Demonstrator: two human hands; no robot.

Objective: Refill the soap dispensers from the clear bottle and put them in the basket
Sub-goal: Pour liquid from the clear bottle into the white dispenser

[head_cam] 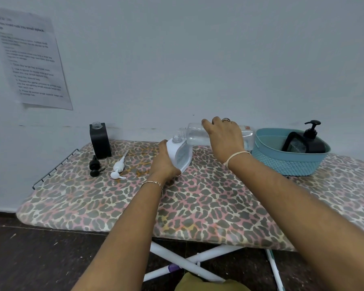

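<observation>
My left hand [163,162] grips a white soap dispenser [182,154] with no pump, tilted on the ironing board, its open neck pointing up. My right hand [224,139] holds the clear bottle [194,134] on its side, its open mouth just above the white dispenser's neck. A black square dispenser [100,140] stands uncapped at the back left. In front of it lie a black pump [95,168] and a white pump [118,168]. The teal basket [286,162] at the right holds a black dispenser [312,141] with its pump on.
The board has a leopard-print cover [198,202] and a wire rack [55,169] at its left end. A printed sheet [29,59] hangs on the wall at the left. White crossed legs [189,263] show under the board's near edge.
</observation>
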